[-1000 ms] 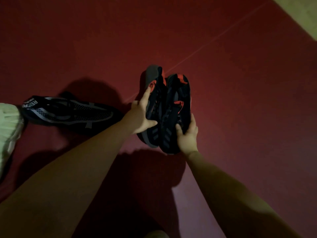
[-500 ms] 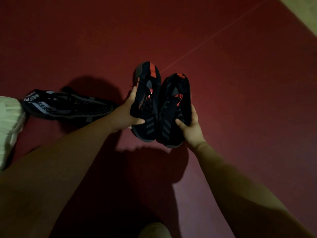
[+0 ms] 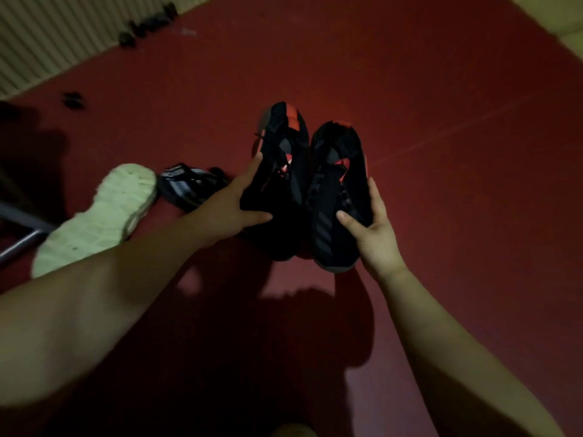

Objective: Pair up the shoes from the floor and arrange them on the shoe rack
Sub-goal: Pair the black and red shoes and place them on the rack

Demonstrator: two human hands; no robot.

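Observation:
Two black sneakers with red accents are held side by side above the red floor, toes pointing away from me. My left hand (image 3: 235, 205) grips the left black-and-red sneaker (image 3: 279, 171) from its left side. My right hand (image 3: 373, 230) grips the right black-and-red sneaker (image 3: 336, 197) from its right side near the heel. The two shoes touch along their inner sides.
A shoe lying sole-up with a pale white sole (image 3: 101, 216) is at the left, and a black shoe with white print (image 3: 186, 187) lies beside it. Grey metal bars (image 3: 22, 228) show at the left edge. Small dark objects (image 3: 148, 22) lie by a ribbed wall far back.
Both hands have lifted the pair higher and the view has tilted up, bringing the white-soled shoe, metal bars and far wall into sight. The grip on each shoe is unchanged.

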